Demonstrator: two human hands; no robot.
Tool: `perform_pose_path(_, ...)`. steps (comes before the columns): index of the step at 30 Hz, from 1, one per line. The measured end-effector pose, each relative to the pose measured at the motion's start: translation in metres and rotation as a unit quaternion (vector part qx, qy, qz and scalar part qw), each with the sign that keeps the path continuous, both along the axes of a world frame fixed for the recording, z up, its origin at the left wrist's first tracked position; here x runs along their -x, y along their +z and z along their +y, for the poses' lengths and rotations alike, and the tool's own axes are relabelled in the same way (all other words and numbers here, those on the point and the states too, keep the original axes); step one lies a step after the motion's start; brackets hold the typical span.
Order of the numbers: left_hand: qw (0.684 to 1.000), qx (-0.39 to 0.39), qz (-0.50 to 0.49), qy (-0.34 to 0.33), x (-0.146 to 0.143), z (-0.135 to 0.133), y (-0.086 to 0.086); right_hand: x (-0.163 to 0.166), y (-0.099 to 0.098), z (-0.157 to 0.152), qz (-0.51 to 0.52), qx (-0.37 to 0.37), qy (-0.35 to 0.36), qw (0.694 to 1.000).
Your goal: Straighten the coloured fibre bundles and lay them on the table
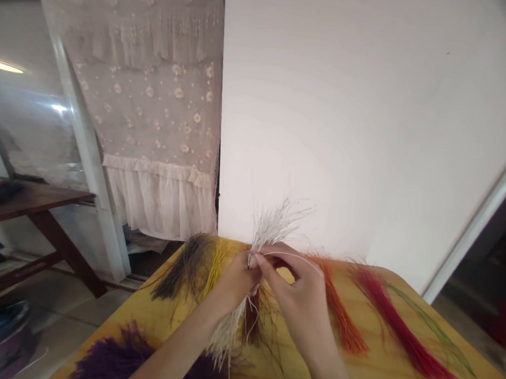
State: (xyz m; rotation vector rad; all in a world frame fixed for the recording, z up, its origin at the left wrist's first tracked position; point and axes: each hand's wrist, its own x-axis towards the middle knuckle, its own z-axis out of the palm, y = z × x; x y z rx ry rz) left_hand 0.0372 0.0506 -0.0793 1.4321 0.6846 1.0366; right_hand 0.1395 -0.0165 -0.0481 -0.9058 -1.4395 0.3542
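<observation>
the left hand (235, 282) clenches a wispy white fibre bundle (272, 227); the right hand (300, 305) pinches one thin strand (292, 255) from it, over the yellow wooden bench (380, 354), beside coarse orange fibres (343, 324).

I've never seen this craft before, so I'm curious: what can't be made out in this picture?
In the head view:
The middle of the white fibre bundle: hidden by the left hand.
Where the right hand meets that bundle: its fingers hide how the strands cross.
The top of the dark red fibre bundle: hidden by the hands.
The purple fibre bundle: cut off by the bottom edge.
The dark heap on the wooden table: too dim to identify.
</observation>
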Motion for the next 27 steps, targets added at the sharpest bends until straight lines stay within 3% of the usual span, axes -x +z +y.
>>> perform_pose_path(3, 1.0, 0.014, 0.0, -0.009, 0.006, -0.002, 0.005, -0.011, 0.009, -0.008, 0.092, -0.016, -0.025, 0.995)
perform_pose_path(8, 0.999, 0.024, -0.038, -0.016, 0.019, 0.006, 0.008, -0.041, 0.021, -0.018, 0.228, -0.053, -0.181, 0.955)
perform_pose_path(12, 0.995, 0.025, -0.092, -0.004, 0.035, 0.024, 0.008, -0.072, 0.021, -0.012, 0.274, -0.077, -0.195, 0.939)
perform_pose_path(14, 0.994, 0.024, -0.109, 0.0, 0.042, 0.027, 0.01, -0.085, 0.02, -0.006, 0.221, -0.018, -0.17, 0.96)
perform_pose_path(17, 0.993, 0.02, -0.12, -0.003, 0.047, 0.022, 0.016, -0.092, 0.018, 0.001, 0.102, 0.097, -0.062, 0.988)
perform_pose_path(22, 0.991, -0.006, -0.129, -0.035, 0.035, 0.004, 0.02, -0.07, 0.016, 0.008, -0.022, 0.187, 0.125, 0.974)
perform_pose_path(27, 0.99, 0.031, -0.134, -0.044, 0.019, -0.004, 0.014, -0.043, 0.005, 0.017, -0.027, 0.154, 0.096, 0.983)
